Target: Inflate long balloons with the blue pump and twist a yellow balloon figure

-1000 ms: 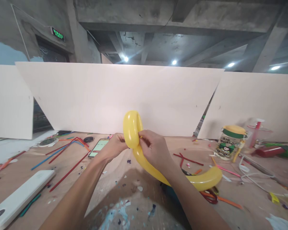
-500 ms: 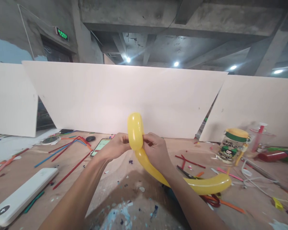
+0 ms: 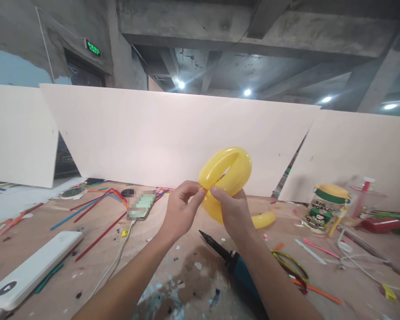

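A long yellow balloon (image 3: 231, 171) is held up above the table, its top bent into a loop. My left hand (image 3: 182, 211) pinches the loop's base at the left with thumb and fingers closed. My right hand (image 3: 231, 209) grips the balloon just right of that spot, fingers wrapped round it. The balloon's tail (image 3: 263, 219) sticks out to the right behind my right wrist.
A dark balloon pump (image 3: 226, 255) lies under my right forearm. A phone (image 3: 140, 206), a white power bank (image 3: 30, 271) and loose uninflated balloons (image 3: 86, 209) lie left. A jar (image 3: 326, 206), cable and more balloons are at right. White boards (image 3: 173, 138) stand behind.
The loop has turned from edge-on to face the camera and moved up and right. The long tail has swung up off the table, uncovering the pump. The view shifted slightly left.
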`<act>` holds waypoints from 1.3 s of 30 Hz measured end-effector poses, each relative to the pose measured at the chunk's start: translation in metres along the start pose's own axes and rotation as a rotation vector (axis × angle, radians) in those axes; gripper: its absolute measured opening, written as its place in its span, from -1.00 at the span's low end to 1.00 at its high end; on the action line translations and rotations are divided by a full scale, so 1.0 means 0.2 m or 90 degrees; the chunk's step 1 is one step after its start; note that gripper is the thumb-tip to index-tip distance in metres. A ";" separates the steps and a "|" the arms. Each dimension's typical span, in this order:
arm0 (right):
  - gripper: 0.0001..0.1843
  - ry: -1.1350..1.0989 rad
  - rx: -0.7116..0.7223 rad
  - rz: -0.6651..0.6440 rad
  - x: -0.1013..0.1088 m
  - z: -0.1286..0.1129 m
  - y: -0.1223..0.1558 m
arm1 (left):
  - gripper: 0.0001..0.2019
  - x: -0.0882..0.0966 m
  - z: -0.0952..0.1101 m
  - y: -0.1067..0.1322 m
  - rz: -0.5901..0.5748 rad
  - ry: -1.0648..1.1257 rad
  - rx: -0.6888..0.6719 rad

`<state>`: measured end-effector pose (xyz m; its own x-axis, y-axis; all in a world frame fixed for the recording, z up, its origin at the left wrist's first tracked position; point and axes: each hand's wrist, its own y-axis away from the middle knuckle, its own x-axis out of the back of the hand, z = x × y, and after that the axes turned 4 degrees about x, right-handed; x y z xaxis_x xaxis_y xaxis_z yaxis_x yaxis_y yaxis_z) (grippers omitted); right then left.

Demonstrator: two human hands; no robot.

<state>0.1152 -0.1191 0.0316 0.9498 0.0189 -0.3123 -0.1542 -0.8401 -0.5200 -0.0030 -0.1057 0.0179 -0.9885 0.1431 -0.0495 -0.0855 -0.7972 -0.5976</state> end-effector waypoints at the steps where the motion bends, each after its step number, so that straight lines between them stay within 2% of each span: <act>1: -0.70 -0.038 0.003 -0.007 0.01 0.00 0.00 | -0.87 -0.01 -0.01 0.00 -0.006 0.068 0.039; 6: -0.73 -0.106 -0.004 -0.081 0.06 0.02 -0.02 | -0.88 -0.01 -0.03 -0.03 -0.032 0.331 0.204; 10: -0.71 -0.037 -0.055 -0.156 0.13 0.06 -0.04 | -0.92 0.04 0.02 -0.04 -0.146 0.329 0.277; 13: -0.70 -0.041 -0.063 -0.210 0.15 0.06 -0.05 | -0.90 0.08 0.06 -0.04 -0.242 0.242 0.253; 15: -0.67 -0.029 -0.016 -0.180 0.12 0.04 -0.05 | -0.88 0.10 0.08 -0.04 -0.280 0.178 0.213; 18: -0.42 0.054 0.108 -0.102 0.07 -0.02 -0.04 | -0.85 0.11 0.11 -0.04 -0.251 0.053 0.135; 20: -0.21 0.124 0.170 -0.097 0.06 -0.06 -0.02 | -0.84 0.13 0.11 -0.04 -0.225 -0.038 0.078; 22: -0.15 0.194 0.208 -0.113 0.05 -0.08 -0.01 | -0.85 0.14 0.13 -0.04 -0.220 -0.112 0.026; 26: -0.27 0.294 0.246 -0.123 0.07 -0.09 0.00 | -0.86 0.16 0.16 -0.04 -0.201 -0.220 -0.025; 28: -0.44 0.302 0.218 -0.187 0.09 -0.07 -0.01 | -0.86 0.16 0.17 -0.04 -0.209 -0.233 -0.027; 31: -0.70 0.276 0.132 -0.309 0.11 -0.08 -0.03 | -0.84 0.15 0.17 -0.03 -0.271 -0.195 -0.019; 35: -0.70 0.245 0.066 -0.374 0.15 -0.12 -0.05 | -0.84 0.11 0.16 -0.01 -0.287 -0.138 -0.002; 39: -0.77 0.239 0.062 -0.388 0.16 -0.16 -0.06 | -0.86 0.07 0.15 -0.01 -0.288 -0.030 0.056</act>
<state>0.1571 -0.1258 0.0532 0.9013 0.2672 0.3409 0.4262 -0.6870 -0.5886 -0.0210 -0.1188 0.0421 -0.8541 0.4626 0.2376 -0.5173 -0.7081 -0.4807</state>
